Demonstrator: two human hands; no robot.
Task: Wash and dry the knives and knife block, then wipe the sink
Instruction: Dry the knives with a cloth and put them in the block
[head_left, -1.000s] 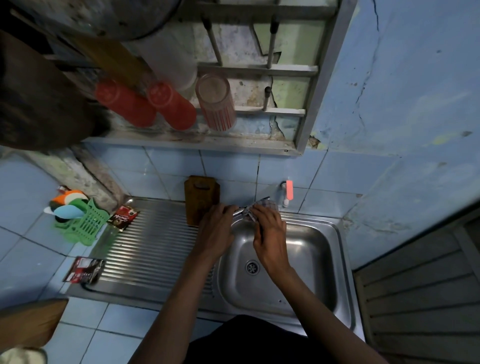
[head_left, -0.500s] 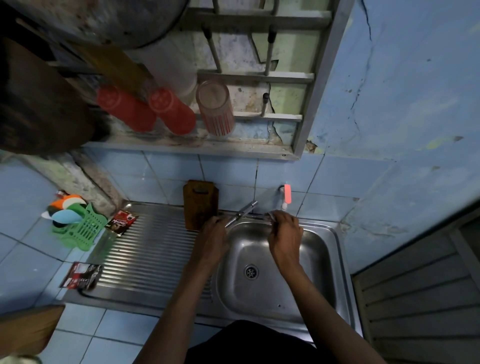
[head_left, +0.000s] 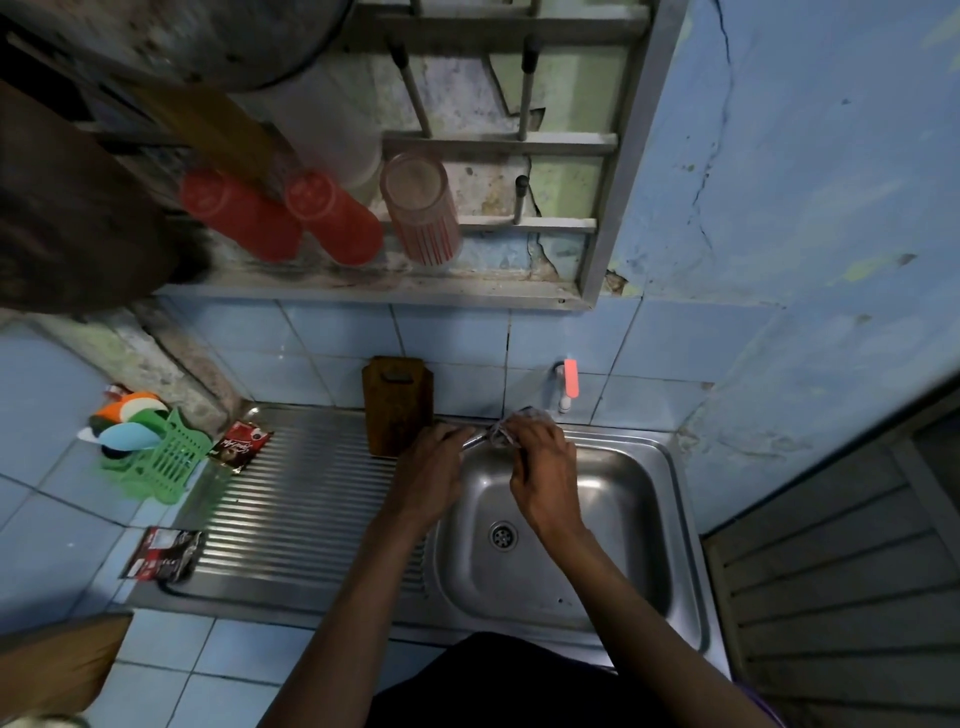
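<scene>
Blue-tiled wall & bench w/ a steel sink (head_left: 670, 499) set in it, ribbed drainboard (head_left: 311, 499) on its left side. Knife block (head_left: 397, 405), dark wood, stands upright at back of the drainboard against the tiles, just left of the basin. Both hands are over the basin's back-left corner. Left hand (head_left: 434, 467) has its fingers curled round one end of a knife (head_left: 475, 441); only a short metallic bit shows between the hands, so can't tell handle from blade. Right hand (head_left: 540, 467) has its fingers bunched on a checked cloth (head_left: 511, 428) that's wrapped round the knife's other end. Tap w/ a pink lever (head_left: 569, 382) sits on the wall just behind the right hand. Drain (head_left: 503, 535) is near the basin's middle, below the hands.

Two dark-red sachets: one (head_left: 240, 445) at the drainboard's back-left corner, other (head_left: 163, 553) at its front-left edge. Green basket (head_left: 166, 467) w/ coloured spoons sits on the tiles left of the drainboard. Wall rack above holds two red cups (head_left: 280, 215) and a clear striped glass (head_left: 421, 208), mouths down & tilted.
</scene>
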